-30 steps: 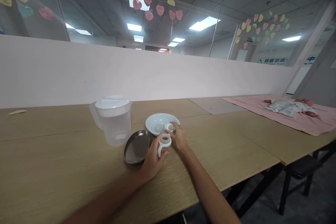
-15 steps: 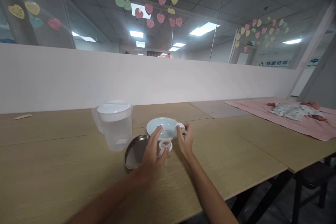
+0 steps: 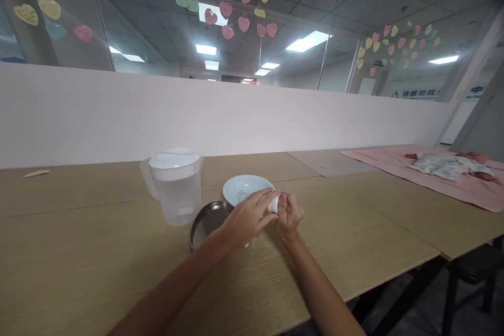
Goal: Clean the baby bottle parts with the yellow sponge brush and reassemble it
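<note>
In front of the white bowl (image 3: 247,182), both my hands meet around a small white cap-like piece (image 3: 274,203). My right hand (image 3: 289,215) grips it from the right in a closed fist, with a bit of something clear showing among the fingers. Reaching over from the left, my left hand (image 3: 250,216) pinches the white piece between its thumb and fingers. Partly hidden below that hand, the base of a pale, see-through container (image 3: 255,242) shows on the table. A round metal tray (image 3: 210,220) lies to the left, partly covered by my left forearm.
A lidded clear plastic jug (image 3: 181,194) stands left of the tray. On the table (image 3: 354,236), a pink cloth (image 3: 378,163) at far right carries a baby-like figure (image 3: 444,165) in patterned clothes. A thin pale flat piece (image 3: 37,173) lies far left. A white low wall (image 3: 236,115) runs behind.
My left hand has left the open-necked white container and moved right and up to the white piece in my right hand. The two hands are now together.
</note>
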Demonstrator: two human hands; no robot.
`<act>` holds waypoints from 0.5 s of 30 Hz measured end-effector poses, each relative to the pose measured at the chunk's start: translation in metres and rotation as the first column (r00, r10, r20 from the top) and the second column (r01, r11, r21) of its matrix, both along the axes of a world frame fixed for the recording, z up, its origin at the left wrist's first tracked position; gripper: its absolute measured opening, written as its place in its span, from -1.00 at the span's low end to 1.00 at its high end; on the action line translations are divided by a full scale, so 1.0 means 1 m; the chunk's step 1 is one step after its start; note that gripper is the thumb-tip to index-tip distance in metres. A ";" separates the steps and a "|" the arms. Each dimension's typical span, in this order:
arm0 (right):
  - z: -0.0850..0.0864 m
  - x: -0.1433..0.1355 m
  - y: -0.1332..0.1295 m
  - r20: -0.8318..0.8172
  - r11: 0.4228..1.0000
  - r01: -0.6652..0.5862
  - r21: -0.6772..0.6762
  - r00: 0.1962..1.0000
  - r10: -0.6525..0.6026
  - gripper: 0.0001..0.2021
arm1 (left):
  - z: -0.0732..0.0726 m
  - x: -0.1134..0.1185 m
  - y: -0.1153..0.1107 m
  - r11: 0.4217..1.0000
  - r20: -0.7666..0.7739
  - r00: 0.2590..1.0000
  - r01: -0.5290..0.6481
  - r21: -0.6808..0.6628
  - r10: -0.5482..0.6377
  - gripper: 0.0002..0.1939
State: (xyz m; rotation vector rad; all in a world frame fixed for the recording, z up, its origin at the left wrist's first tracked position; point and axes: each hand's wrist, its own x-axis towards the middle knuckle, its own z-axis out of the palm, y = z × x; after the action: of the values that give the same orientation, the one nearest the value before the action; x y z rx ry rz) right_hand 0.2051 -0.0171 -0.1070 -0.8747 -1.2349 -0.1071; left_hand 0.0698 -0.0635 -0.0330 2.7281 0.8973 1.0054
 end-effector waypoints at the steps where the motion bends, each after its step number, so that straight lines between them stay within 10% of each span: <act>1: 0.001 -0.001 -0.001 -0.005 1.000 0.012 0.006 1.000 -0.012 -0.61 | 0.002 -0.001 0.001 1.000 -0.002 1.000 0.022 -0.010 -0.022 -0.57; 9: 0.005 -0.007 -0.011 -0.079 1.000 -0.023 -0.007 0.997 0.022 -0.59 | 0.019 -0.010 -0.007 0.988 0.014 0.995 0.095 -0.120 -0.094 -0.57; 15: 0.011 -0.015 -0.009 -0.361 0.946 -0.325 -0.019 0.884 0.296 -0.58 | 0.029 -0.011 -0.011 0.978 0.033 0.996 0.093 -0.187 -0.089 -0.60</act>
State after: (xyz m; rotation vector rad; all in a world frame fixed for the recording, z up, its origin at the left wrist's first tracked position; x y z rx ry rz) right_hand 0.1906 -0.0260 -0.0963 -0.7135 -1.0266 0.3487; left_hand 0.0585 -0.0746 -0.0040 2.5682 0.8104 0.8862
